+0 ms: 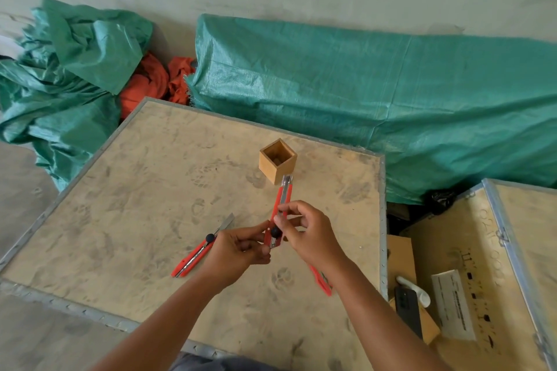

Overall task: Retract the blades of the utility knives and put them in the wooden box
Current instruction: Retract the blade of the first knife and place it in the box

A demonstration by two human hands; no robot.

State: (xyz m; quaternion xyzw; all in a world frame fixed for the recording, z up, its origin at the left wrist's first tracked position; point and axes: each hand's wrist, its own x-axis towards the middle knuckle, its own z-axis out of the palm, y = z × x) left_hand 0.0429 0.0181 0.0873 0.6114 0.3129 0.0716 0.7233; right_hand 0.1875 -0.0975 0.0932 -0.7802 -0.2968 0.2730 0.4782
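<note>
Held knife: a red utility knife (281,208) is up off the crate top, pointing away from the person, its metal tip just in front of the wooden box; the black slider knob sits near the rear of the handle, and only a short metal nose shows at the front.
Left hand: the left hand (241,248) is curled around the rear end of the held knife, fingers closed on the handle beside the knob.
Right hand: the right hand (304,230) pinches the middle of the same knife between thumb and fingers, the other fingers loosely bent.
Wooden box: the wooden box (278,160) stands upright and open-topped on the crate, beyond the hands.
Second knife: another red knife (196,256) lies flat on the crate left of the hands, its blade extended toward the far side.
Third knife: a third red knife (322,281) lies under the right wrist, mostly hidden; its blade cannot be seen.
Surface: a plywood crate top (135,190) with a metal edge, dusty and marked.
Surroundings: green tarpaulin (391,93) lies behind the crate, orange cloth (150,81) beside it; a second crate (482,265) stands at right.
</note>
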